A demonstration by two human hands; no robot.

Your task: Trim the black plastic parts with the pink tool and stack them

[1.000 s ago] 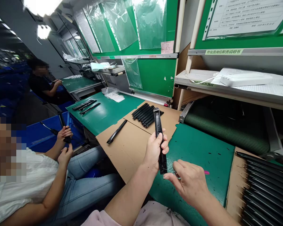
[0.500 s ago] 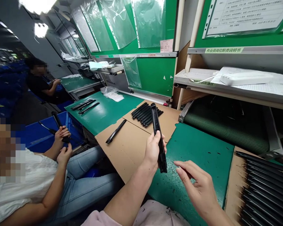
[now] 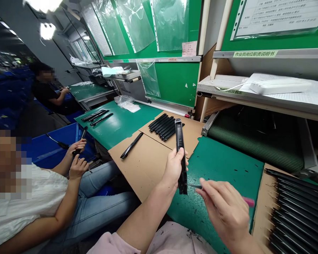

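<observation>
My left hand [image 3: 174, 168] is closed around a long black plastic part [image 3: 179, 135], held up at a steep slant above the bench. The hollow inner side of the part faces me. In my right hand [image 3: 226, 208] is a thin-bladed tool with a pink handle [image 3: 248, 201]. Its slim tip points left at the lower end of the part; whether it touches cannot be made out. Below both hands, small black shavings lie scattered on the green bench mat [image 3: 214, 155].
Behind my left hand, a pile of black parts [image 3: 163, 127] lies on cardboard [image 3: 145, 165], with one single part [image 3: 131, 145] left of it. Many more parts [image 3: 302, 211] fill the right side. A conveyor belt [image 3: 254, 141] runs behind. A co-worker [image 3: 42, 197] sits at left.
My right hand has turned and moved slightly left towards the part's lower end; the tool's pink handle and blade now show. The part stands slightly more upright.
</observation>
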